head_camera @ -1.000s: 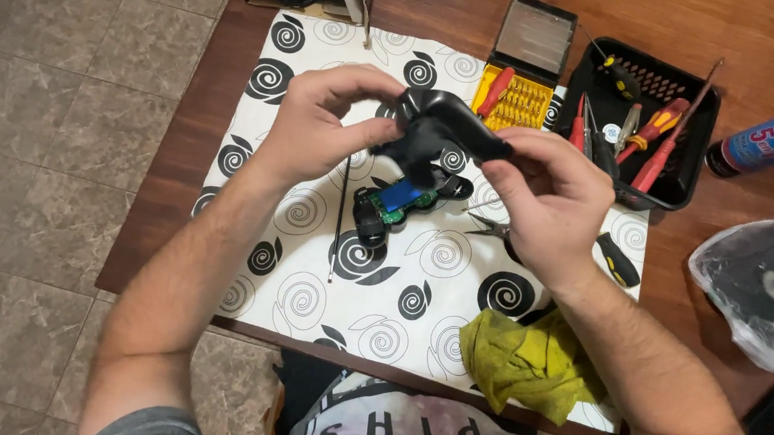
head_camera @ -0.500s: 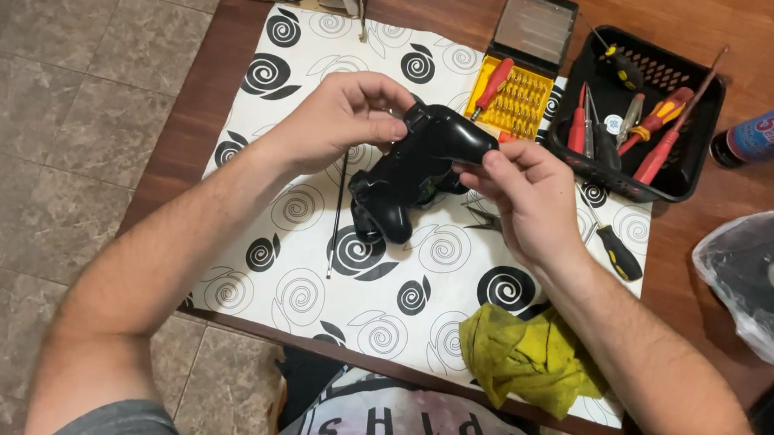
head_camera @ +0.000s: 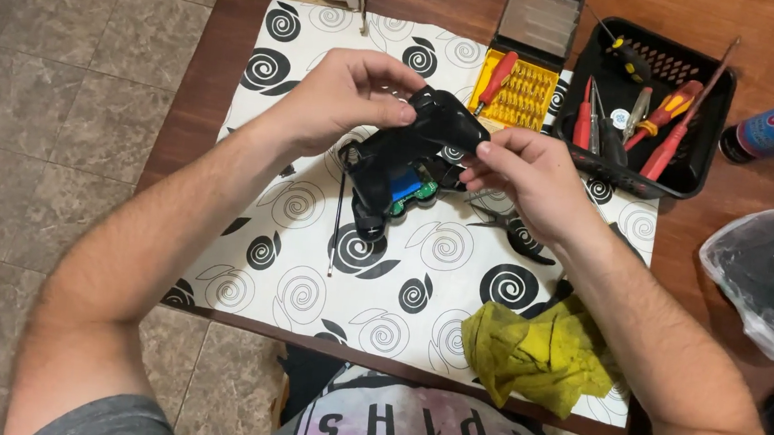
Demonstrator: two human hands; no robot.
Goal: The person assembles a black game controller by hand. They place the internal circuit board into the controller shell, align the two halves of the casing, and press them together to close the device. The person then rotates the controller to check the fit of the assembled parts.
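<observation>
Two hands hold a black game controller (head_camera: pixel 411 159) above the middle of the patterned mat (head_camera: pixel 307 276); its shell is parted, and we see a green board inside. Our left hand (head_camera: pixel 346 97) curls its fingers closed over the upper left of the shell. Our right hand (head_camera: pixel 530 179) pinches the shell's right edge with fingertips. A thin rod (head_camera: pixel 339 213) lies just left. Toward the table's far edge sit a yellow bit case (head_camera: pixel 520 85) and a black tool tray (head_camera: pixel 689 174). A yellow cloth (head_camera: pixel 538 352) lies at the near edge.
</observation>
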